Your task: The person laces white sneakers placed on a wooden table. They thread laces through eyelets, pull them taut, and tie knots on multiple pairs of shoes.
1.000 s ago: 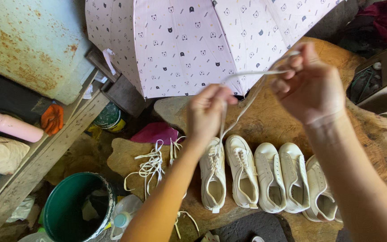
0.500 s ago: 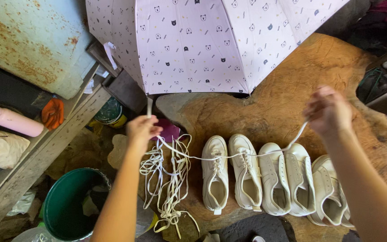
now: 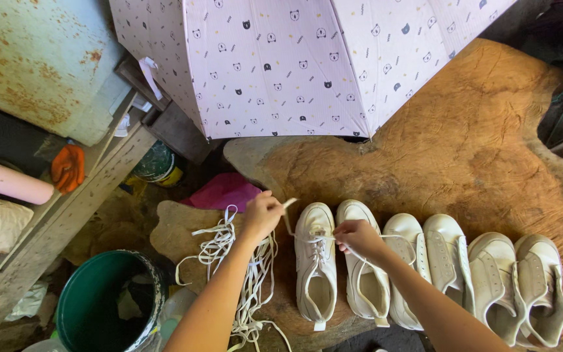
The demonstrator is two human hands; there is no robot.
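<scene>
Several white sneakers stand in a row on a wooden slab [image 3: 464, 150]. My left hand [image 3: 262, 214] pinches one end of a white shoelace [image 3: 288, 215] just left of the leftmost sneaker [image 3: 315, 261]. My right hand [image 3: 354, 236] grips the lace's other end over the second sneaker [image 3: 366, 287]. The lace runs through the front eyelets of the leftmost sneaker. A loose pile of white laces [image 3: 229, 261] lies under my left forearm.
A pink patterned umbrella [image 3: 294, 65] is open above the slab. A green bucket [image 3: 109, 306] sits at lower left, near a wooden beam [image 3: 53, 228], an orange glove [image 3: 68, 168], a pink cloth [image 3: 224, 192] and a rusty pale-blue panel [image 3: 34, 65].
Both hands have come down and inward from a wide stretch of the lace. They now hold its ends close over the two leftmost sneakers.
</scene>
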